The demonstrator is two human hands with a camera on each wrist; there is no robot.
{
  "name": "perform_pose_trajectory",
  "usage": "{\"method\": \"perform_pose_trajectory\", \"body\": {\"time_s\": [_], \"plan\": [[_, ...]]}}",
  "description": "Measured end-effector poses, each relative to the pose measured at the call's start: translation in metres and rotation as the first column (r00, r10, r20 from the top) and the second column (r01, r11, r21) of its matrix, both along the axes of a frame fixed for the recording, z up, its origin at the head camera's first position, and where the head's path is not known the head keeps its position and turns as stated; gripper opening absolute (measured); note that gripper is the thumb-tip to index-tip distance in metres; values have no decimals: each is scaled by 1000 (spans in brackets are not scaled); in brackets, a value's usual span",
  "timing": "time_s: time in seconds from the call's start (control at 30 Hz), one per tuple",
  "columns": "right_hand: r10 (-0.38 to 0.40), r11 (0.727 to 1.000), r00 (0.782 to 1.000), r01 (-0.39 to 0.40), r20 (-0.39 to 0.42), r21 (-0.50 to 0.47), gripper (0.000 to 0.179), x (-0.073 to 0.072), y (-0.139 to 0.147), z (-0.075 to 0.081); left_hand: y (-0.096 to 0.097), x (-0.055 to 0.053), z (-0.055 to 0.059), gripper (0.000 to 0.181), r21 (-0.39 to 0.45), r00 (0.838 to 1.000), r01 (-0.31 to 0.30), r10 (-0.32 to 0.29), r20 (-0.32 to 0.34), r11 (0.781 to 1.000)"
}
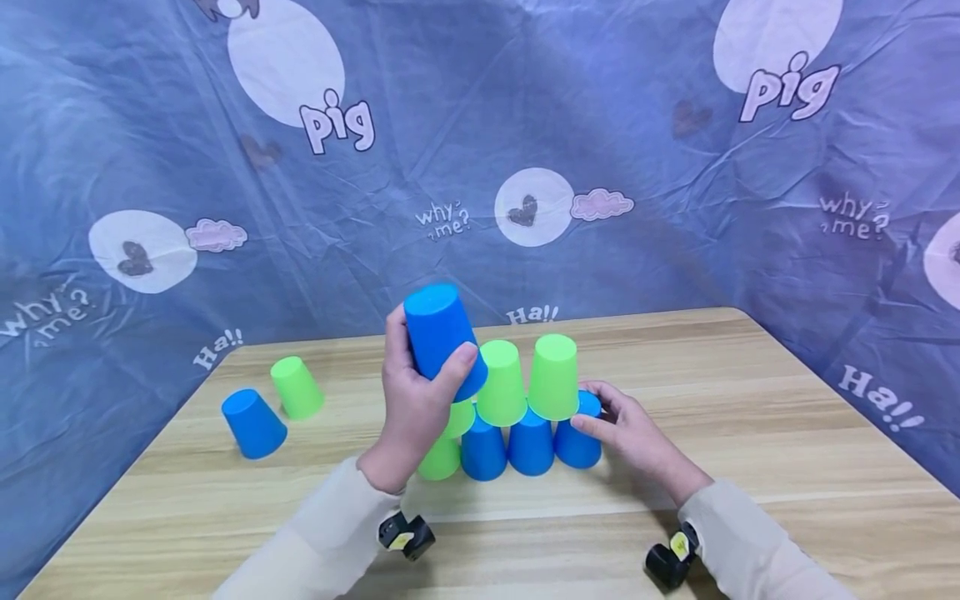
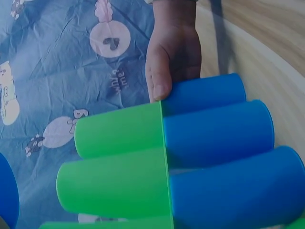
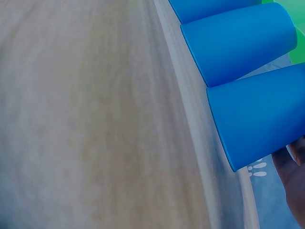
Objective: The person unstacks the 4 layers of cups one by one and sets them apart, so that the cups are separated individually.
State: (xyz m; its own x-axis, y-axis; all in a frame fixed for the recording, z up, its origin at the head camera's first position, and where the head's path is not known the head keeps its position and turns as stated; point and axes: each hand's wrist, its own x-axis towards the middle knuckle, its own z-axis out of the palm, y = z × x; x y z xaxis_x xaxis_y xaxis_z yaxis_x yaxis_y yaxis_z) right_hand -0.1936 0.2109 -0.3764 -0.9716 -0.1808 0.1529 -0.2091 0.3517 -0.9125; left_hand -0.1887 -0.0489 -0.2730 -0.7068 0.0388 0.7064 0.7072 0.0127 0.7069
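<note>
My left hand (image 1: 412,412) grips an upside-down blue cup (image 1: 438,333), thumb in front and fingers behind, raised over the left part of a cup stack. Low on the right, my right hand (image 1: 637,433) holds the end blue cup (image 1: 577,446) of the bottom row between thumb and fingers. That row also has a blue cup (image 1: 531,446), another blue cup (image 1: 483,452) and a green cup (image 1: 440,460) at its left end. Upon it stand a green cup (image 1: 554,377), a second green cup (image 1: 501,383) and a third green cup (image 1: 461,418), partly hidden by the held cup.
On the wooden table (image 1: 750,400), a blue cup (image 1: 255,425) and a green cup (image 1: 297,388) stand upside down at the left, apart from the stack. A printed blue cloth (image 1: 420,150) hangs behind the table and along its sides.
</note>
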Motion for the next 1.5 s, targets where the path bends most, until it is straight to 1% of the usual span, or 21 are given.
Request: {"method": "perform_pose_trajectory", "body": {"time_s": [0.13,0.27,0.53,0.63,0.8,0.9,1.0,1.1,1.23,1.47,1.5], "plan": [[2,1000,1000,-2,-6,2,50,0,0,0,-10,0,-1,56,34,999,-36,37,-29,999],[3,1000,1000,-3,-11,5,49,0,0,-1,-22,0,-2,53,58,996,-80,82,-31,995],[1,1000,1000,-1,-16,13,49,0,1,0,-45,-1,-5,51,100,987,-163,163,9,982],[-2,1000,1000,2,-16,16,49,0,2,0,-55,-1,-7,51,90,979,-206,204,25,974],[-2,1000,1000,2,-14,19,49,1,2,1,-71,-3,-11,50,52,958,-284,281,55,958],[-2,1000,1000,2,-14,18,49,1,1,1,-81,-3,-14,49,50,944,-324,319,87,945],[1,1000,1000,-1,-13,15,49,1,0,1,-90,-4,-18,48,47,924,-368,360,131,928],[3,1000,1000,-3,-10,12,49,1,-1,0,-99,-4,-24,49,24,899,-414,404,171,910],[4,1000,1000,-4,-6,16,49,1,-1,0,-111,-7,-31,51,-28,860,-470,465,212,882],[-2,1000,1000,2,3,21,50,1,0,1,-127,-14,-39,56,-86,812,-503,504,294,860],[-1,1000,1000,1,4,21,50,1,0,1,-129,-15,-40,56,-94,803,-508,510,310,856]]}}
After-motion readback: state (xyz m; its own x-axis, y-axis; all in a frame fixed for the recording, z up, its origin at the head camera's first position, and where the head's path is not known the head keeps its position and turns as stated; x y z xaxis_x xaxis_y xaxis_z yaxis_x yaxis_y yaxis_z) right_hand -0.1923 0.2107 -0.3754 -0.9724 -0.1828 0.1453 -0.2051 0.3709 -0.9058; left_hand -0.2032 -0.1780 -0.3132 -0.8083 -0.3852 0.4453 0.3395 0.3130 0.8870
